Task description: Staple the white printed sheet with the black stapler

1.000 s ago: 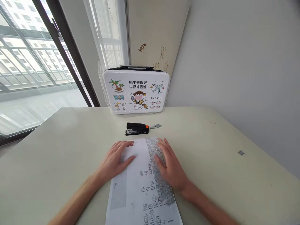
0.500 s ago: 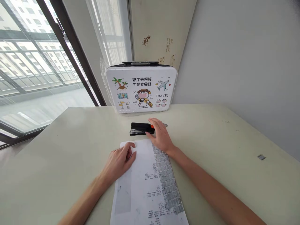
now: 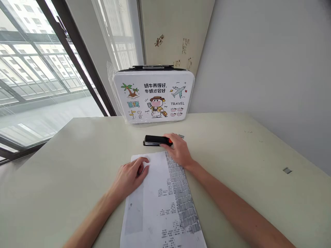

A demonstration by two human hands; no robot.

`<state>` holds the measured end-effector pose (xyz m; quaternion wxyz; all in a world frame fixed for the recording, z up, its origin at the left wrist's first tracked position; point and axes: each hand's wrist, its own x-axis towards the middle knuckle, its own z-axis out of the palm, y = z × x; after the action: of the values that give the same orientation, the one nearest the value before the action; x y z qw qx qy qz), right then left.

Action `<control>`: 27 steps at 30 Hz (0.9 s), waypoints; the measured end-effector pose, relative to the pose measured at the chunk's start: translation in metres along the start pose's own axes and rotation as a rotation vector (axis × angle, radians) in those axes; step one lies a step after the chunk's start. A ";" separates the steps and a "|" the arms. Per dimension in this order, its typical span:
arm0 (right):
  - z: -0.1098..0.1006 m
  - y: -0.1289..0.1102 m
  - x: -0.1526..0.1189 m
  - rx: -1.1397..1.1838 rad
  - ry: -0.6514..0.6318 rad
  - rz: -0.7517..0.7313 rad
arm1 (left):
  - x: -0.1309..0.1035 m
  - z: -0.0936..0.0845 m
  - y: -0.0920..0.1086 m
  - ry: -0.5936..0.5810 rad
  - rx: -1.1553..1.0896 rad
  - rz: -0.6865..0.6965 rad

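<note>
A black stapler [image 3: 154,140] with an orange-red mark lies crosswise on the table, just beyond the top edge of the papers [image 3: 155,193]. Thumb and fingers of my right hand [image 3: 178,150] are closed around its right end. The stapler's jaw end points left. My left hand [image 3: 133,174] rests on the upper left part of the papers, fingers bent and thumb apart from the index finger. Printed text and a dense dark strip run down the right side of the top sheet. The sheets' lower end is cut off by the view.
A white case [image 3: 155,96] with cartoon prints and clear plastic wrap stands upright at the back of the pale table [image 3: 232,155]. A small grey piece [image 3: 287,170] lies on the right. Another grey strip [image 3: 181,136] sits just behind my right hand. A window [image 3: 33,69] is on the left.
My right hand has closed more fully around the stapler's right end. The stapler has turned slightly, and less of its silver part shows. My left hand stays on the papers.
</note>
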<state>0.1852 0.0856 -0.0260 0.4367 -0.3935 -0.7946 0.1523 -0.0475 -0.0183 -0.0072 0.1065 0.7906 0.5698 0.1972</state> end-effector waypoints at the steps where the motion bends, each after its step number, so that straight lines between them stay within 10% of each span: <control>1: -0.004 0.001 -0.003 0.035 0.033 0.034 | -0.001 0.000 0.000 0.002 -0.001 0.004; 16: -0.164 0.037 -0.127 0.076 -0.074 0.523 | 0.001 -0.004 0.000 0.044 0.066 0.017; 27: -0.195 0.029 -0.153 0.073 -0.193 0.612 | 0.008 -0.008 -0.009 0.042 0.059 -0.017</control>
<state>0.4055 -0.0319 -0.0195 0.3071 -0.5820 -0.6712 0.3414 -0.0570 -0.0082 -0.0022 0.0729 0.7842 0.5841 0.1963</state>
